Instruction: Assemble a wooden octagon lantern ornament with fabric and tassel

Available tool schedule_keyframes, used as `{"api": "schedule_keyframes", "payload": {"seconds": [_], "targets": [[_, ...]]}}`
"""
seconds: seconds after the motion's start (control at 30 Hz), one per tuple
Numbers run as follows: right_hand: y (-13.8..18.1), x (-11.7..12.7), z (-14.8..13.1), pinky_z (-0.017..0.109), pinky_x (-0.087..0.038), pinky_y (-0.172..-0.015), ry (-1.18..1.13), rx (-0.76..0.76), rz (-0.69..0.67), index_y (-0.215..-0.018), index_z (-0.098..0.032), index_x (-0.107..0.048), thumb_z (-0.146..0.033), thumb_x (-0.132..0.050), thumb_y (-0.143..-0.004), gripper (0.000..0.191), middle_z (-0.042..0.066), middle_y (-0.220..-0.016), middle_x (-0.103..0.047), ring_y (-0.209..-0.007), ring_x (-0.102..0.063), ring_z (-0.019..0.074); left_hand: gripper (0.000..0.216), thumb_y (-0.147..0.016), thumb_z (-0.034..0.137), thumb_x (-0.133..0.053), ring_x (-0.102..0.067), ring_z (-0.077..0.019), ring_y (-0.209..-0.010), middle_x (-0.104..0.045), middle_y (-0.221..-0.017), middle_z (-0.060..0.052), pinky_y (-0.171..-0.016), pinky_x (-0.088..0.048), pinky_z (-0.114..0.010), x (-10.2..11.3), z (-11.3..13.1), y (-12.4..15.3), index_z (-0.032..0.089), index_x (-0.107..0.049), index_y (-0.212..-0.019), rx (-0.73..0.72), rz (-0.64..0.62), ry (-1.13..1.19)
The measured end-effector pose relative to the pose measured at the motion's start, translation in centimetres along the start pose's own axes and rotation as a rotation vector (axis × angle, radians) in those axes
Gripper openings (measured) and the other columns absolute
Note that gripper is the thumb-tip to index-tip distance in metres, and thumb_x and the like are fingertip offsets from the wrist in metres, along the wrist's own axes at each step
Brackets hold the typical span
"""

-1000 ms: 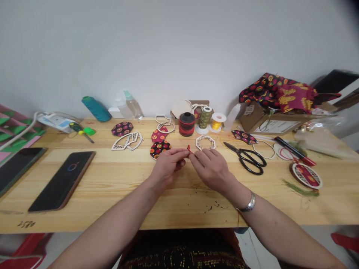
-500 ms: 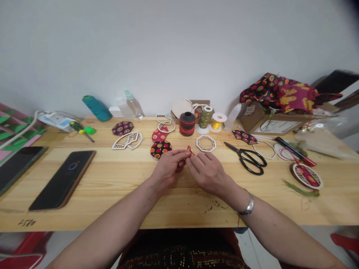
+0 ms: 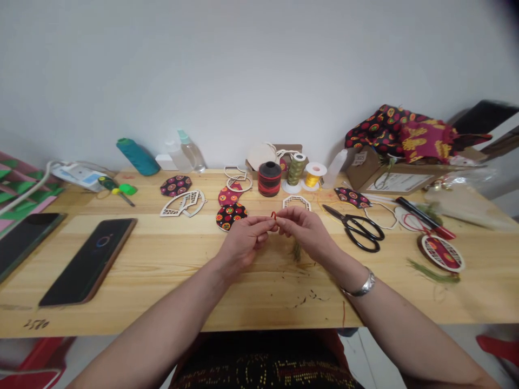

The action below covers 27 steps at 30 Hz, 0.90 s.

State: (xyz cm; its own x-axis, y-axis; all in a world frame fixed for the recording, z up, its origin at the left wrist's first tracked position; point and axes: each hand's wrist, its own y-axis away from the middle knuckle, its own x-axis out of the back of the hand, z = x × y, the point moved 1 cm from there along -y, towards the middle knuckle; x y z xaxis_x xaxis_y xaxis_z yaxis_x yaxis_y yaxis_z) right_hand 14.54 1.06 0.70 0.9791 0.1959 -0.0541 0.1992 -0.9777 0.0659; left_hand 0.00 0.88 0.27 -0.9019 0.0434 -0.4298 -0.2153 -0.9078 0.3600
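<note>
A small loop of red cord [image 3: 273,215] stands up between the fingertips of both hands, above the middle of the wooden table. My left hand [image 3: 246,237] pinches it from the left, fingers curled under. From the right, my right hand [image 3: 304,229] pinches the same cord with thumb and forefinger; a silver bracelet [image 3: 366,284] is on that wrist. Below the right palm lies a green tassel [image 3: 296,252], partly hidden. Just beyond the hands are an octagonal wooden lattice frame [image 3: 297,202] and a round black patterned fabric piece [image 3: 231,216].
Black-handled scissors [image 3: 362,232] lie right of the hands, near a finished oval pendant [image 3: 443,253]. Thread spools, including a red-and-black one [image 3: 269,181], stand by the wall. A phone [image 3: 89,259] lies left; a cardboard box [image 3: 389,175] with fabric sits back right.
My right hand has turned and its fingers have opened out from a fist-like grip to a fingertip pinch. The green tassel beneath it has come into view. My left hand stays nearly still.
</note>
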Motion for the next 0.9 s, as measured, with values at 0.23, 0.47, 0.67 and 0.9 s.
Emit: {"api": "schedule_keyframes", "payload": {"seconds": [0.23, 0.47, 0.67, 0.9], "targets": [[-0.14, 0.19, 0.32, 0.023, -0.038, -0.053, -0.149, -0.068, -0.056, -0.085, -0.016, -0.062, -0.029, -0.077, -0.061, 0.031, -0.003, -0.064, -0.061, -0.053, -0.048, 0.0066, 0.020, -0.058, 0.022, -0.078, -0.034, 0.0007, -0.042, -0.061, -0.062, -0.002, -0.041, -0.015, -0.017, 0.05, -0.20, 0.05, 0.008, -0.071, -0.071, 0.004, -0.042, -0.040], [-0.04, 0.47, -0.04, 0.023, -0.035, -0.051, -0.174, -0.160, -0.099, -0.074, -0.014, -0.065, -0.040, -0.069, -0.071, 0.026, -0.001, -0.062, -0.061, -0.053, -0.050, 0.0066, 0.020, -0.055, 0.024, -0.080, -0.036, -0.0004, -0.042, -0.063, -0.060, -0.002, -0.042, -0.017, -0.018, -0.02, -0.05, 0.11, 0.010, -0.071, -0.067, 0.004, -0.023, -0.053], [-0.11, 0.31, 0.11, 0.022, -0.034, -0.052, -0.199, -0.174, -0.060, -0.080, -0.013, -0.069, -0.033, -0.074, -0.065, 0.025, -0.001, -0.060, -0.063, -0.052, -0.049, 0.0058, 0.017, -0.058, 0.024, -0.077, -0.036, -0.0012, -0.043, -0.063, -0.059, -0.003, -0.043, -0.018, -0.020, -0.25, 0.06, 0.32, 0.010, -0.071, -0.065, -0.041, -0.022, -0.149], [-0.17, 0.54, 0.47, 0.021, -0.033, -0.049, -0.226, -0.200, -0.096, -0.080, -0.015, -0.070, -0.033, -0.076, -0.064, 0.025, -0.001, -0.060, -0.063, -0.049, -0.047, 0.0050, 0.015, -0.058, 0.024, -0.076, -0.034, -0.0018, -0.043, -0.064, -0.058, -0.002, -0.044, -0.017, -0.021, -0.31, 0.05, 0.18, 0.011, -0.072, -0.064, -0.042, -0.034, -0.179]]}}
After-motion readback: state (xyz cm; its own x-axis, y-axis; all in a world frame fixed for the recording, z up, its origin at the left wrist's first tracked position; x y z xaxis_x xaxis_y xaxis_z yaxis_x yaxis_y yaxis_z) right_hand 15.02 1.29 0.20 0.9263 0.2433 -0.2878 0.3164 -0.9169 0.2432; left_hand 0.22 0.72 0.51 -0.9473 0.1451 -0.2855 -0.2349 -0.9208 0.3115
